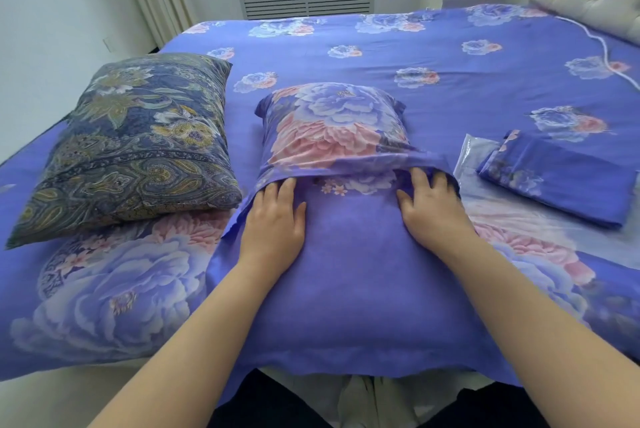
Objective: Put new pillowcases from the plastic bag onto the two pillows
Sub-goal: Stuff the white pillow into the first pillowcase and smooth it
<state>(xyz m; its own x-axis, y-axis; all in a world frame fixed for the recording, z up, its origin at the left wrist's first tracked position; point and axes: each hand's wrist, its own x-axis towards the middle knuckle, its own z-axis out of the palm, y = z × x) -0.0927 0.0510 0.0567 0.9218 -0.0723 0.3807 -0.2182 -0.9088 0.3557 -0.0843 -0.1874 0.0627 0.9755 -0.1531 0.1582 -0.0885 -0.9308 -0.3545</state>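
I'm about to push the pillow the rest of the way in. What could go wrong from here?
1. Both the left hand and right hand are tucked under the new pillowcase's opening fold, so fabric may bunch there and leave the far corners unfilled.
2. The case's near edge overhangs the bed, so the pillow could slide off toward you.
3. The folded pillowcase lies on the plastic bag close by the right hand and might get knocked.

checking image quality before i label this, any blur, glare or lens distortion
Head view: soft even daylight, no hard shadows; wide-angle bending bows the bed's near edge; slight softness around the hands, left and right; faint glare on the plastic bag.
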